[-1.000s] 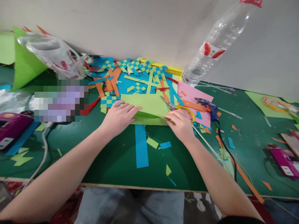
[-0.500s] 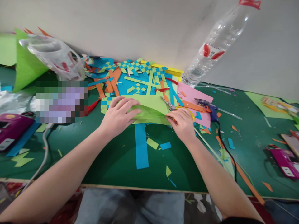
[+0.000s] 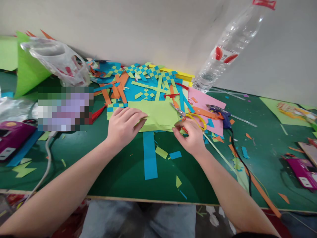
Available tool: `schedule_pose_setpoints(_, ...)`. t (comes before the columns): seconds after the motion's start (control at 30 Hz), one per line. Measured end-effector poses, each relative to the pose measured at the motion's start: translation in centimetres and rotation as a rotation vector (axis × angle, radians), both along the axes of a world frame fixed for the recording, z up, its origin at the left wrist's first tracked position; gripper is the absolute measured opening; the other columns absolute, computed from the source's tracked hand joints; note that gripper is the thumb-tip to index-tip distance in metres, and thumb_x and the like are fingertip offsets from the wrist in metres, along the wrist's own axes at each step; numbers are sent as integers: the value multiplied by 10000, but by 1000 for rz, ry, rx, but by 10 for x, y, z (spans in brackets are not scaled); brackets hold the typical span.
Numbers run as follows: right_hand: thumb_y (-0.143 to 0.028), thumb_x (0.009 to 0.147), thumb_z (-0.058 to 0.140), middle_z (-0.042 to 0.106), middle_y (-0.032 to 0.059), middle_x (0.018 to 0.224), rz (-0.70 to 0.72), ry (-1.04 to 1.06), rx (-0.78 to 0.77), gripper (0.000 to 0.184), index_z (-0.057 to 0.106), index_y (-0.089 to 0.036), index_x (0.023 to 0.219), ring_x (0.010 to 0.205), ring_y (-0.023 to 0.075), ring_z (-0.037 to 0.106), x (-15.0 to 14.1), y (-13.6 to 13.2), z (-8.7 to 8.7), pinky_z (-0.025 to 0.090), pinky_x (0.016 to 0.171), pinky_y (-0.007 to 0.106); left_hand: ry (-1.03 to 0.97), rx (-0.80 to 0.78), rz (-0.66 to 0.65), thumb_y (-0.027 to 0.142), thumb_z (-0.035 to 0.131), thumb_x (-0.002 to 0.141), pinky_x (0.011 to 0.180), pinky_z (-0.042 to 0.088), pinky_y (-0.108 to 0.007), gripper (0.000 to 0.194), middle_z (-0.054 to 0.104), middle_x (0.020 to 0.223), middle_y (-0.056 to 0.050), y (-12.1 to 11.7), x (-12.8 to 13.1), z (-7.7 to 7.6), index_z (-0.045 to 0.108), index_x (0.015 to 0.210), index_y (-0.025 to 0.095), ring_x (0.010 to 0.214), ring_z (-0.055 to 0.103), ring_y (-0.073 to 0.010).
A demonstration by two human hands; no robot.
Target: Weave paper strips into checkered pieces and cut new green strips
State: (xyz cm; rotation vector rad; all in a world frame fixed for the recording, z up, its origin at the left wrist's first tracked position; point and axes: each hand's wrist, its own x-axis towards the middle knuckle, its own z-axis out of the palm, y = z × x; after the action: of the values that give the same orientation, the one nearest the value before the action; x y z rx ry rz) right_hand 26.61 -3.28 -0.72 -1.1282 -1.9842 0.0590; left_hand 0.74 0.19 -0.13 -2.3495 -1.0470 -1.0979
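A light green sheet of paper (image 3: 158, 110) lies across the middle of the table, over a second green layer whose edge shows along the front. My left hand (image 3: 126, 125) rests on the sheet's left part, palm down, its fingers stretched over it. At the right front corner is my right hand (image 3: 190, 137), its thumb and forefinger slightly apart with nothing visible between them. Yellow-handled scissors (image 3: 198, 119) lie just behind this hand, blades pointing to the back left. A blue paper strip (image 3: 150, 157) sticks out from under the paper towards me.
Behind the sheet lie woven blue-and-green paper pieces (image 3: 143, 71) and orange strips (image 3: 120, 86). A clear bottle (image 3: 226, 49) stands at the back right, near a blue glue gun (image 3: 226, 119) on pink paper (image 3: 206, 96). A plastic bag (image 3: 61, 62) sits left. Scraps dot the green table (image 3: 119, 178).
The sheet's front edge was raised and bowed; now it lies nearly flat. My right hand has let go of the edge, and more of the scissors' yellow handle shows. My left hand shifted slightly.
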Motion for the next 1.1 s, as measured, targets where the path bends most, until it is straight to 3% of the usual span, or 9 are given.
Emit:
schedule_pose_setpoints(0.1, -333, 875, 634, 700, 67, 1129, 69, 172, -252, 467, 480, -246, 1307, 871, 185, 661, -6, -4, 2, 540, 810, 380, 37, 21, -58, 232, 590, 923, 681, 428, -300, 77, 730, 880, -33, -5, 6, 1, 654, 922, 190, 788, 667, -159)
schedule_pose_setpoints(0.2, -386, 803, 718, 611, 91, 1323, 64, 388, -413, 741, 347, -293, 1437, 932, 203, 666, -7, -4, 2, 578, 772, 378, 93, 17, -136, 230, 583, 930, 663, 433, -291, 91, 734, 890, -38, -6, 10, 1, 657, 941, 179, 779, 666, -152)
schedule_pose_setpoints(0.37, -437, 778, 745, 643, 91, 1275, 215, 684, -714, 682, 454, -283, 1375, 1042, 242, 672, -10, -2, -2, 601, 859, 410, 233, 42, -298, 181, 559, 941, 707, 457, -300, 125, 733, 902, -25, -7, 12, 2, 663, 1006, 203, 795, 658, -145)
schedule_pose_setpoints(0.47, -399, 729, 799, 619, 70, 1322, 328, 779, -819, 826, 375, -325, 1433, 1167, 250, 625, -13, -2, -5, 548, 993, 444, 278, 54, -353, 146, 522, 956, 776, 469, -303, 170, 730, 941, -24, -9, 14, 4, 657, 1032, 214, 874, 655, -149)
schedule_pose_setpoints(0.63, -356, 689, 834, 623, 72, 1334, 351, 883, -902, 998, 251, -334, 1498, 1180, 254, 625, -15, -4, -3, 493, 1054, 492, 299, 12, -420, 127, 520, 953, 820, 473, -311, 192, 726, 953, -34, -10, 16, 3, 637, 1085, 202, 914, 657, -153)
schedule_pose_setpoints(0.73, -355, 716, 814, 629, 57, 1334, 354, 865, -813, 926, 296, -334, 1483, 1205, 243, 614, -14, -5, 2, 468, 1080, 487, 287, -64, -400, 191, 554, 947, 806, 481, -311, 227, 725, 961, -32, -9, 15, 0, 608, 1166, 216, 895, 663, -160)
schedule_pose_setpoints(0.8, -378, 727, 801, 674, 52, 1264, 326, 821, -723, 797, 413, -313, 1421, 1169, 246, 639, -13, -5, 3, 503, 1046, 478, 239, -121, -364, 275, 588, 931, 816, 493, -329, 338, 714, 1035, -68, -9, 15, -2, 557, 1260, 207, 940, 662, -193)
schedule_pose_setpoints(0.97, -398, 694, 817, 767, 26, 921, 53, 739, -543, 375, 694, -251, 1016, 906, 244, 730, -10, -4, -3, 618, 831, 420, 89, -291, -232, 417, 651, 865, 958, 467, -437, 735, 612, 1279, -165, -11, 17, -1, 312, 1465, 165, 1182, 574, -303)
schedule_pose_setpoints(1.1, -395, 679, 823, 751, 11, 790, -72, 769, -402, 233, 712, -234, 806, 723, 208, 717, -11, -5, -4, 615, 677, 368, 74, -414, -256, 371, 653, 869, 912, 483, -417, 723, 679, 1164, -121, -12, 18, -1, 296, 1459, 154, 1046, 640, -262)
